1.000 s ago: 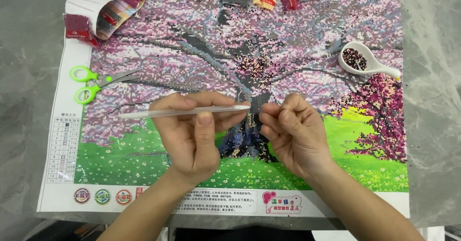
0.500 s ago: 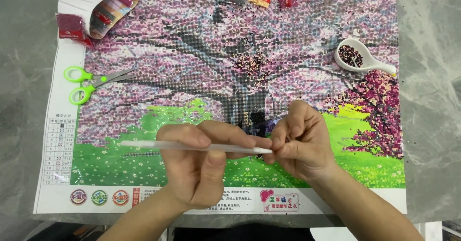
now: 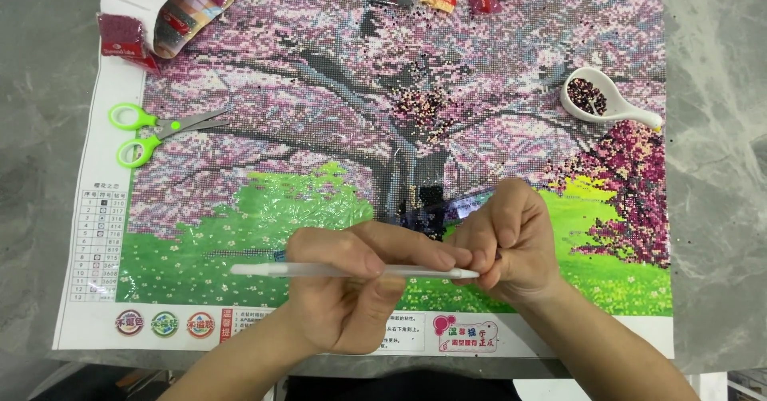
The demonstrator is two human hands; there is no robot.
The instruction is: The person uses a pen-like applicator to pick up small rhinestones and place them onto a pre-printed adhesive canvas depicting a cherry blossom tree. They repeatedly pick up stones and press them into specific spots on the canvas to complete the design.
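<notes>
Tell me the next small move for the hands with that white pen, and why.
Probably finish seating whatever the right hand pinches at the tip of the white pen; what it is stays hidden. The left hand holds the pen level above the canvas, its tip meeting the right fingertips, so it isn't yet aimed at the bead tray.

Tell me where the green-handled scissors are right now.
In the head view, the green-handled scissors lie on the left edge of the diamond-painting canvas, above the colour chart and below the red bead packet.
</notes>
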